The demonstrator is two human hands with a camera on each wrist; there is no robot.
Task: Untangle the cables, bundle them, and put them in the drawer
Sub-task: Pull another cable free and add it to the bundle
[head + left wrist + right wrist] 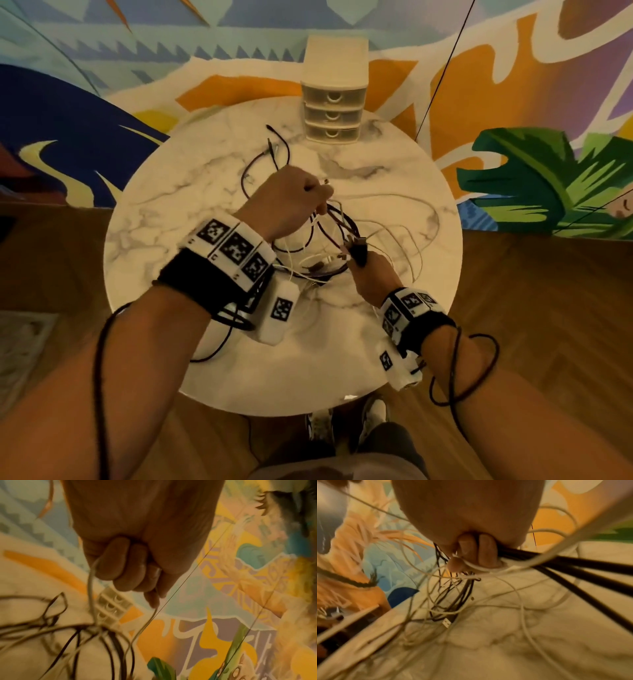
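1. Left hand (291, 202): hovering above the middle of the table, fingers (120, 566) curling tight round a thin white cable (91, 588) that is hanging down from the fist into the tangle.
2. Right hand (371, 277): sitting nearer and to the right of the left hand, fingers (486, 549) closing round several black cables (573, 566) and a white loop; a dark plug is sticking up out of the fist in the head view.
3. Tangle (329, 240): black, dark red and white cables lying knotted together between the two hands, part lifted, part resting on the table.
4. Loose strands: white loops (404, 236) spreading out to the right on the tabletop; dark ends (274, 150) trailing toward the far left of the tangle, near the drawer unit.
5. Drawer unit (334, 102): small, white, with three drawers, standing at the far edge of the table, all drawers looking closed, well apart from the hands.
6. Table (154, 222): round, marble-patterned, bearing all the above.
7. Mural (85, 68): colourful painted wall standing behind the table.
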